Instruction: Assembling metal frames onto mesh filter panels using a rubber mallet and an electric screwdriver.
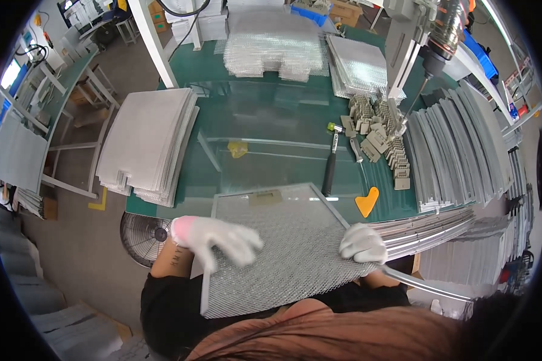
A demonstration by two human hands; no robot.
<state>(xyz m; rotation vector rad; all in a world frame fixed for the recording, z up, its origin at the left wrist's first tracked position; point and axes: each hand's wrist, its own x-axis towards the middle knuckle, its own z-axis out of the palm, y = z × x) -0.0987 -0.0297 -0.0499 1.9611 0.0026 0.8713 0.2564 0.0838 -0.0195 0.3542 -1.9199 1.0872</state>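
A silver metal mesh panel (277, 240) lies tilted across my lap and the table's front edge. Thin metal framing runs along its left, far and upper right sides. My left hand (226, 242), in a white glove with a pink cuff, is over the mesh's left part, fingers spread and slightly blurred. At the right side my gloved right hand (363, 243) has its fingers curled round the panel's frame. From beneath that hand a metal frame strip (427, 285) runs out to the lower right, away from the mesh.
On the green table (265, 114) lie a hammer (330, 162), an orange scraper (367, 201) and many small beige clips (376, 129). Mesh sheets (147, 138) are stacked left, more sheets (277, 39) at the back, grey panels (457, 150) right. A power driver (445, 36) hangs overhead.
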